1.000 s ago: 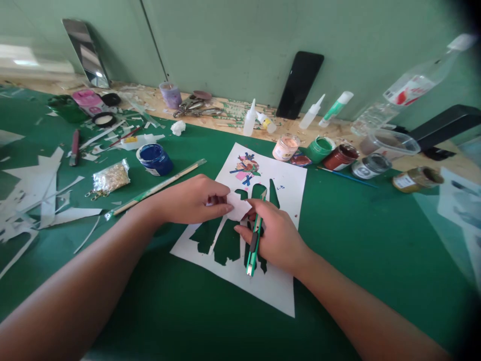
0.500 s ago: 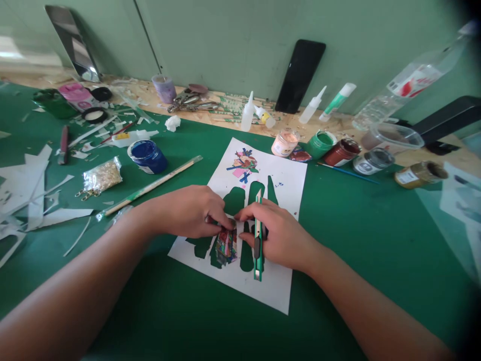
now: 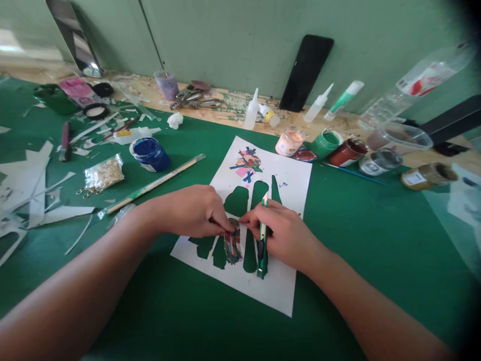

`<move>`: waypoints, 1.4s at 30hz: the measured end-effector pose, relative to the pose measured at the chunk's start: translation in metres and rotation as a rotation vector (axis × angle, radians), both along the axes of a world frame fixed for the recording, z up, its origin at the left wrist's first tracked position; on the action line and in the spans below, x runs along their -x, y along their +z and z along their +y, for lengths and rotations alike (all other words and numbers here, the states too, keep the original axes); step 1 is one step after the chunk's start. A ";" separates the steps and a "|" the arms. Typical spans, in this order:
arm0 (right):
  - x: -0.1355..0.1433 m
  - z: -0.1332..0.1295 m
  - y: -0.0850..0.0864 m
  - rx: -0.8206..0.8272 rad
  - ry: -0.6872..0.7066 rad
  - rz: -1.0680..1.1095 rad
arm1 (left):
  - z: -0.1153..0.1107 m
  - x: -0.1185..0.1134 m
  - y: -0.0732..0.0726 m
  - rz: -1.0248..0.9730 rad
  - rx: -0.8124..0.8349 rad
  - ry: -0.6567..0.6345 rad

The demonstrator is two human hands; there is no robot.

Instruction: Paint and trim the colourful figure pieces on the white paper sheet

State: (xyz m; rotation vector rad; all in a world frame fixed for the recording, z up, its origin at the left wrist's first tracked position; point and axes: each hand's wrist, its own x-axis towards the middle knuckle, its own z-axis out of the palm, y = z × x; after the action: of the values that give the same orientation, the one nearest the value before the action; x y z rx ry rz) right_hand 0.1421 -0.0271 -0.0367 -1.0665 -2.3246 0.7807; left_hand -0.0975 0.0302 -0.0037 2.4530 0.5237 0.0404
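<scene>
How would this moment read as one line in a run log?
left hand: touching multicoloured piece; right hand: holding green cutter; underneath: white cut-out sheet; left of sheet: blue paint jar

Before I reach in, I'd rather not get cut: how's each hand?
Left hand: touching the multicoloured piece; can't tell if its grip is closed.
Right hand: closed, holding the green cutter.

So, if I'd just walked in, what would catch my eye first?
Probably the white paper sheet full of cut-out holes, lying mid-table, where the left grip touches a multicoloured piece. Next, the green craft knife in the right grip, its blade end pointing away from the person. By the sheet's far right corner, open paint jars stand in a bright row.
</scene>
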 end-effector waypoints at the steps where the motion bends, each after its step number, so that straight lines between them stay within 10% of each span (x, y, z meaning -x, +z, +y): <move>1: 0.001 0.000 0.000 0.001 -0.015 0.007 | 0.000 0.001 -0.001 -0.008 0.004 0.002; 21: 0.004 0.000 -0.006 -0.098 -0.063 0.043 | 0.001 0.004 -0.004 -0.023 0.181 0.025; 42: 0.010 -0.001 -0.003 -0.416 0.082 0.036 | 0.000 0.002 0.009 0.041 -0.014 0.145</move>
State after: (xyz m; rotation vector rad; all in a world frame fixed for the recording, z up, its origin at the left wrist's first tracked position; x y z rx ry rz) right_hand 0.1318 -0.0281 -0.0395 -0.7711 -2.3689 0.3157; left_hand -0.0992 0.0301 0.0057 2.4302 0.7211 0.0533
